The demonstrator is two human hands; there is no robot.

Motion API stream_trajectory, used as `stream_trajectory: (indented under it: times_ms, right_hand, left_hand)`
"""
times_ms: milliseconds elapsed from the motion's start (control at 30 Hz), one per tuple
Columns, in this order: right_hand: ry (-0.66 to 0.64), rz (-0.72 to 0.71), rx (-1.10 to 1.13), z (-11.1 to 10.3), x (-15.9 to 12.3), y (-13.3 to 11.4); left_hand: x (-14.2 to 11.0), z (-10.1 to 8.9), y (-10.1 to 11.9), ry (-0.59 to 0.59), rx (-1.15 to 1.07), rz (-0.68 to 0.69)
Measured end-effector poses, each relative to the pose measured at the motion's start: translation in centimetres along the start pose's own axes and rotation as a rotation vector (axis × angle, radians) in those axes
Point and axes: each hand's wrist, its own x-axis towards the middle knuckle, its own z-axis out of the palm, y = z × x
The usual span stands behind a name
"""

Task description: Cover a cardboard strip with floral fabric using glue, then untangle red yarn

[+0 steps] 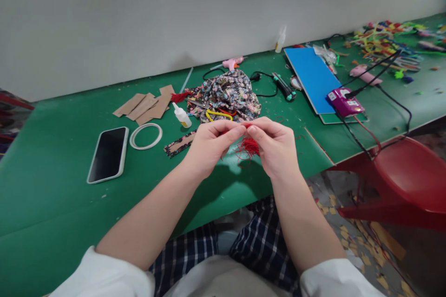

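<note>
My left hand (212, 144) and my right hand (278, 148) meet above the table's front part, thumbs and fingers pinched close together. A bit of red thread shows between their fingertips, and both hands grip it. Just below them is a loose, tangled bunch of red threads (249, 146); I cannot tell whether it hangs from my fingers or lies on the table. Beyond the hands are scissors with a yellow handle (219, 116), resting on crumpled flowered cloth (232, 92). A strip of cardboard edged with flowered cloth (179, 144) lies beside my left hand.
On the green table (55, 148) lie a phone (108, 155), a white ring (146, 136), brown cardboard pieces (148, 106) and a small white glue bottle (181, 116). Farther right are a cutter knife (284, 87), a blue board (310, 76), a purple power socket (344, 102) and a red stool (414, 171).
</note>
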Motion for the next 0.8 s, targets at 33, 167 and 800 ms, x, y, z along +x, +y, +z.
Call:
stream_trajectory:
  times_ms: [33, 167, 800]
  right_hand:
    - [-0.003, -0.005, -0.006, 0.0, 0.01, -0.02]
    - [0.001, -0.011, -0.035, -0.02, 0.03, -0.1]
    - [-0.027, -0.017, -0.038, -0.18, 0.06, -0.15]
  left_hand:
    - [-0.01, 0.0, 0.03, -0.002, -0.001, -0.002]
    - [-0.03, 0.03, 0.13, -0.004, 0.002, -0.012]
    - [-0.08, 0.19, 0.31, -0.016, 0.022, -0.016]
